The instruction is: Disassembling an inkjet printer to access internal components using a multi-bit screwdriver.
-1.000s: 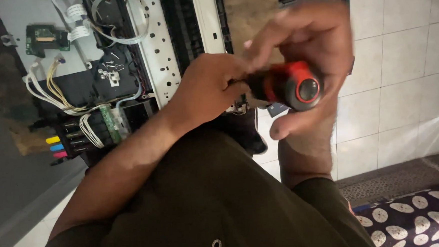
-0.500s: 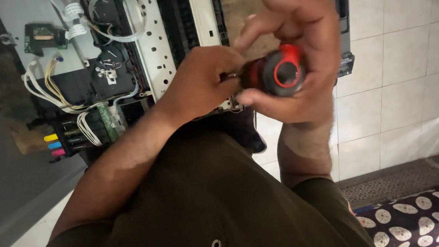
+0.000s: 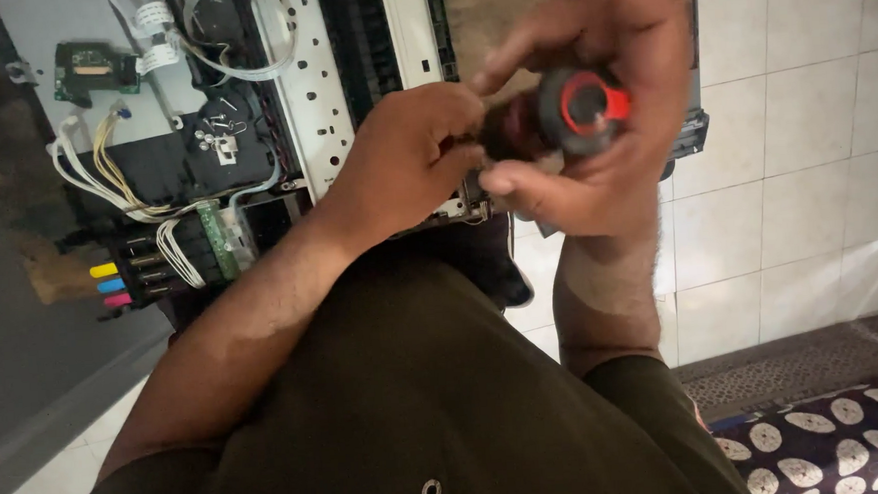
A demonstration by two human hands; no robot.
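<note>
My right hand is wrapped around the red and black handle of a screwdriver, whose butt end faces the camera. My left hand is closed at the tool's front end, pinching near the shaft, which is hidden between the fingers. Both hands hover above an opened printer lying on the floor, with its white metal frame, wires and black inner parts exposed.
A small green circuit board sits at the upper left of the printer. Coloured ink tubes and white cables run along its left side. White floor tiles lie to the right, a patterned dark mat at the lower right.
Both hands have risen slightly toward the top of the view with the screwdriver. The handle has turned a little in my right hand.
</note>
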